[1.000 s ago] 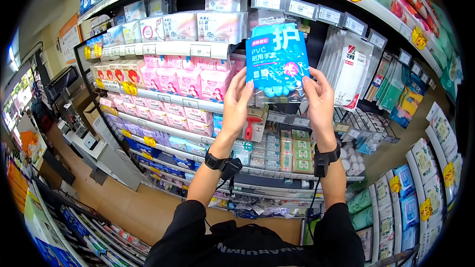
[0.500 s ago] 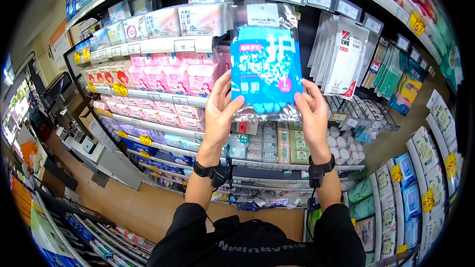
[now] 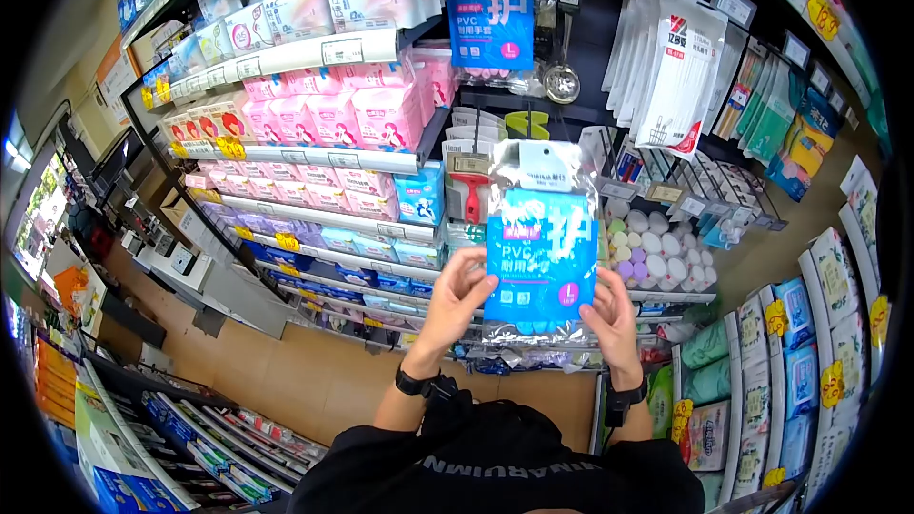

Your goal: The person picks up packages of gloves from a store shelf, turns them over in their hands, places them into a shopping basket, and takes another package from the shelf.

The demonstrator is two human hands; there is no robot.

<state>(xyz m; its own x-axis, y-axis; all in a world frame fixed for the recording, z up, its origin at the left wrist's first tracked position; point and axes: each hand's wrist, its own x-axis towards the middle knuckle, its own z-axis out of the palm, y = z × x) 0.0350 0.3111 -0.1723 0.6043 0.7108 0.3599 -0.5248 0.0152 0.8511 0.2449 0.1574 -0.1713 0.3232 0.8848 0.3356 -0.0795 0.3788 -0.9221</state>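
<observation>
A blue pack of PVC gloves (image 3: 541, 262) in clear plastic is held upright in front of me, with a pink "L" mark near its lower right. My left hand (image 3: 461, 303) grips its left edge, thumb on the front and fingers behind. On the lower right edge, my right hand (image 3: 610, 319) pinches the pack the same way. Beyond it, a pink glove pack (image 3: 491, 29) with a blue label hangs from the rack. A metal ladle (image 3: 562, 76) hangs beside that pack.
Shelves of pink sanitary pad packs (image 3: 383, 116) stand to the left. White packs (image 3: 674, 86) hang at the right, above several round-lidded containers (image 3: 657, 243). Wipes packs (image 3: 802, 378) line the right-hand shelf. A tan floor (image 3: 314, 371) shows below, and a white counter (image 3: 205, 286) stands far left.
Both hands have lowered the glove pack toward me and slightly right. The pink glove pack and the ladle behind it have come into view. Both hands still hold on.
</observation>
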